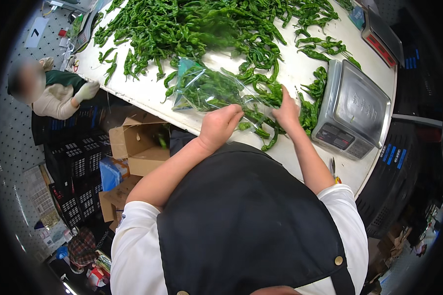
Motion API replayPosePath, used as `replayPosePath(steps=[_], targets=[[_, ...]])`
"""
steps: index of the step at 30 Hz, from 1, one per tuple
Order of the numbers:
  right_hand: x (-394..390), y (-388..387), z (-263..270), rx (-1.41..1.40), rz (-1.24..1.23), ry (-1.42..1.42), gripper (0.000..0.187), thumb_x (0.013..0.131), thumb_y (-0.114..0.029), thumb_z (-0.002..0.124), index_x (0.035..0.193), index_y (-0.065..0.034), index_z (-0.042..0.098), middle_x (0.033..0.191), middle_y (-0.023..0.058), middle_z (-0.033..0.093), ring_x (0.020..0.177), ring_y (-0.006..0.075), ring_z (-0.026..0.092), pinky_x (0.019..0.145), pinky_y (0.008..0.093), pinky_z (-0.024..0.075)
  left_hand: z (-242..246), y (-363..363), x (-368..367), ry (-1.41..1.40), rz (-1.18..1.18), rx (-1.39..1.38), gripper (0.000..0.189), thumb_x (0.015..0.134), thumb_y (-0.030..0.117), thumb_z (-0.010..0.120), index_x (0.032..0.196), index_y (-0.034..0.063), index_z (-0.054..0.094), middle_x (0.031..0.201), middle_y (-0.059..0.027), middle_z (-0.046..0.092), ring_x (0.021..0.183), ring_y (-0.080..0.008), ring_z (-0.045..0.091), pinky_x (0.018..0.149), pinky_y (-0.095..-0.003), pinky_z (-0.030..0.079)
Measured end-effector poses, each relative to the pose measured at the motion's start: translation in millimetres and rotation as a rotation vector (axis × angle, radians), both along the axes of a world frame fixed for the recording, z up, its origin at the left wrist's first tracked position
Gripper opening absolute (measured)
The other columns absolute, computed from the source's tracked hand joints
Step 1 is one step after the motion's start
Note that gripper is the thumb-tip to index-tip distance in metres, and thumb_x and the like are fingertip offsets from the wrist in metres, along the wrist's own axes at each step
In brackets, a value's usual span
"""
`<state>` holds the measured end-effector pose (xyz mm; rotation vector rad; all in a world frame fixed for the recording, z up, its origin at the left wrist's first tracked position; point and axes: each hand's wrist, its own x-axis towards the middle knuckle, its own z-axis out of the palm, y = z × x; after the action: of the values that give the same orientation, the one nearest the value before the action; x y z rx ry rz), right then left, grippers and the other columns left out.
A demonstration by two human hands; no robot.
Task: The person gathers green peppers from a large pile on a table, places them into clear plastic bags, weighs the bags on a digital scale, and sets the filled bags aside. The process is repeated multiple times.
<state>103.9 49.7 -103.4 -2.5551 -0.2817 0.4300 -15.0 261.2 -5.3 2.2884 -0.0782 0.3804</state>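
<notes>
A clear plastic bag (206, 86) partly filled with green peppers lies on the white table (147, 92) before me. My left hand (221, 123) is closed on the near edge of the bag. At the right end of the bag's open side is my right hand (288, 110), its index finger stretched forward and its thumb by the film; whether it grips the plastic is unclear. Loose green peppers (267, 88) lie beside and under the bag, close to both hands. A large heap of green peppers (184, 29) spreads across the far part of the table.
A digital scale (361, 107) with a metal pan stands at the right, scissors (332, 169) near it. Another scale (382, 37) is at the far right. Cardboard box (147, 147) and black crates (77, 158) stand below the table's left edge. A gloved co-worker (59, 92) is at left.
</notes>
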Motion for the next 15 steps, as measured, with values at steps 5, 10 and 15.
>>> replayPosePath(steps=[5, 10, 15], targets=[[23, -54, 2, 0.5, -0.097, 0.258, 0.073, 0.072, -0.01, 0.076, 0.138, 0.0028, 0.046, 0.117, 0.0147, 0.066, 0.099, 0.0244, 0.065, 0.09, 0.033, 0.0506, -3, -2, 3, 0.024, 0.052, -0.076, 0.007, 0.091, 0.007, 0.068, 0.096, 0.0042, 0.064, 0.068, -0.0118, 0.061, 0.054, -0.0239, 0.058, 0.052, -0.0328, 0.045], [11, -79, 57, 0.886, -0.314, 0.664, 0.066, 0.075, -0.002, 0.074, 0.136, -0.003, 0.05, 0.108, 0.0127, 0.066, 0.082, 0.0163, 0.065, 0.074, 0.0296, 0.0542, -2, 1, 3, 0.099, 0.104, -0.16, 0.01, 0.095, 0.007, 0.065, 0.099, 0.0026, 0.058, 0.061, -0.0082, 0.054, 0.048, -0.0178, 0.046, 0.048, -0.0315, 0.037], [-20, -58, 96, 1.027, -0.176, 0.605, 0.064, 0.075, 0.001, 0.075, 0.133, -0.0055, 0.051, 0.116, 0.0109, 0.063, 0.094, 0.0175, 0.064, 0.08, 0.0306, 0.0539, -2, -2, 5, 0.147, 0.125, -0.156, 0.011, 0.096, 0.013, 0.063, 0.099, 0.0055, 0.055, 0.064, -0.0106, 0.059, 0.055, -0.0277, 0.058, 0.051, -0.0374, 0.043]])
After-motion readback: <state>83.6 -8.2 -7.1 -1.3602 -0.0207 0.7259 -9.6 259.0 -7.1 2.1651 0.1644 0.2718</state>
